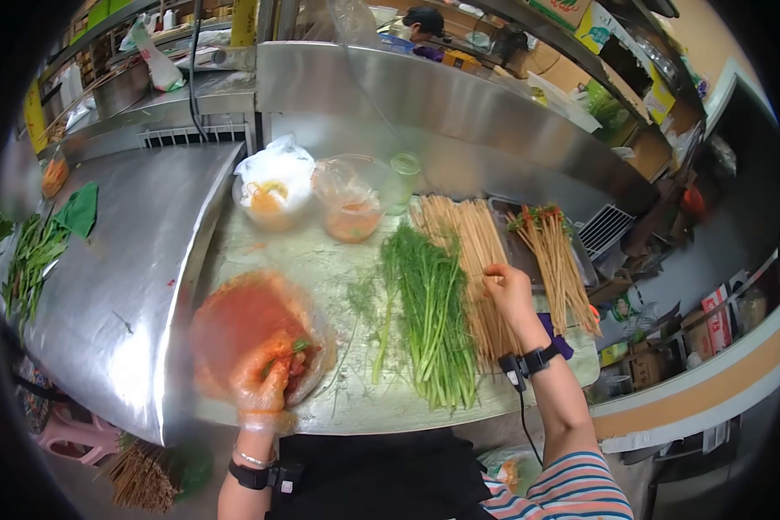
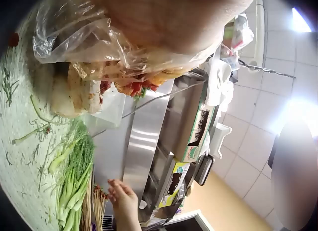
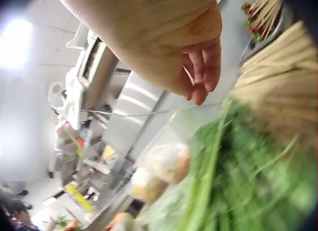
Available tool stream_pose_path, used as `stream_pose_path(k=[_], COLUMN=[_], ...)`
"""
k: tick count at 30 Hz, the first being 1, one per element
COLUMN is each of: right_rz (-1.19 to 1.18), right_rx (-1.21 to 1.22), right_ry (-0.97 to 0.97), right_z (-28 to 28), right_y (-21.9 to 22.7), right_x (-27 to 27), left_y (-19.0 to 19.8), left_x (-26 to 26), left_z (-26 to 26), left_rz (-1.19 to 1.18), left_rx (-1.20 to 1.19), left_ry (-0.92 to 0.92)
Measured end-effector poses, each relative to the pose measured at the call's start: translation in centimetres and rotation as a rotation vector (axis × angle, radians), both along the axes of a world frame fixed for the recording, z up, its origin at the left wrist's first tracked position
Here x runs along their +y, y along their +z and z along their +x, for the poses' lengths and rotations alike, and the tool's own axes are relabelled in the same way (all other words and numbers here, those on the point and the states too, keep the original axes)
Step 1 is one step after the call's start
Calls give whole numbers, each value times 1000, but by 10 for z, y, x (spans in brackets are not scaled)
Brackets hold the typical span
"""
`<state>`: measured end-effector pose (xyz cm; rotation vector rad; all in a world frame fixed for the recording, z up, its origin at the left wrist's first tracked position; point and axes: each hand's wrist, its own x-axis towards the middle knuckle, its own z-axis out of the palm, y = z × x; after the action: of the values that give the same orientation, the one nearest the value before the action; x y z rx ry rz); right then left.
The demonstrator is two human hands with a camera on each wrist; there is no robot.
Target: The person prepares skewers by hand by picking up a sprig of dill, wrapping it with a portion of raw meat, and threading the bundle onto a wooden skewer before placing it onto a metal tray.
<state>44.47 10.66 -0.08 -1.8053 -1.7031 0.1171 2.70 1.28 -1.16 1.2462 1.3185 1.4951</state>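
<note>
A clump of red-coated food (image 1: 298, 362) with a green leaf in it is held in the bent fingers of the left hand (image 1: 262, 374), which is covered by a clear, crinkled plastic glove smeared with sauce. Both are set inside one round bowl (image 1: 328, 340), where smooth red sauce (image 1: 244, 314) is spread over the bottom and up the wall. The right hand (image 1: 513, 295) is bare, raised over a thick bundle of skewers (image 1: 461, 227); its fingers are loosely bent, and nothing is seen between them. Beside these thin, straight wooden sticks, too many to be counted, one bunch of feathery dill (image 1: 433, 325) is laid. Behind the bowl, two tubs are placed: one tub (image 1: 277, 218) is topped by a white plastic bag (image 1: 279, 163) with orange matter, and in the other, a clear tub (image 1: 354, 182), orange-red contents are seen. One green-tinted clear cup (image 1: 403, 178) is stood next to them. Across one dark tray (image 1: 513, 236), a second bundle of skewers (image 1: 565, 282), tipped red and green, is rested. All are carried by a pale, mottled table (image 1: 334, 276).
</note>
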Motion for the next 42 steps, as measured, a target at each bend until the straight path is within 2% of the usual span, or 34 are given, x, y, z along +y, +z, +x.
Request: stream_pose_path(k=[3,4,7,10,13,16,20,24,26,29,30,34,36,39,42], right_rz=[-326,-514,-643,-630,-607,-581,-588,-575,-558,-506,-497,-502,-512,-535,-496], right_rx=[-342,-377,-334,-133,28,2,-29,479,542,588,594,613,659,706,844], right_ry=[-220,-253,-181,-224,-224,-217,-144,56,69,85,85,65,97,81,221], right_z=[42,44,46,46,56,62,55,41,35,20,18,9,6,-2,-20], right_y=[-10,-7,-4,4,1,0,15,36,42,49,47,46,43,45,57], right_x=[14,20,28,28,28,27,21,20,33,59,71,113,129,132,108], left_y=[-18,-22,-17,-12,-13,-21,-26,-14,-2,-13,-10,-12,-7,-9,-18], left_x=[4,5,3,3,4,5,6,1,-2,5,4,5,4,4,3], left_z=[-3,-5,-6,-3,-5,-8,-9,-4,0,-6,-3,-6,-5,-7,-9], left_rz=[95,117,163,89,130,155,160,85,29,164,137,113,91,58,7], left_rx=[-131,-58,85,-34,-58,56,-11,-123,-187,41,-35,89,59,46,-36], left_ry=[24,37,-3,-27,-67,-10,-8,-8,-5,2,13,47,34,17,26])
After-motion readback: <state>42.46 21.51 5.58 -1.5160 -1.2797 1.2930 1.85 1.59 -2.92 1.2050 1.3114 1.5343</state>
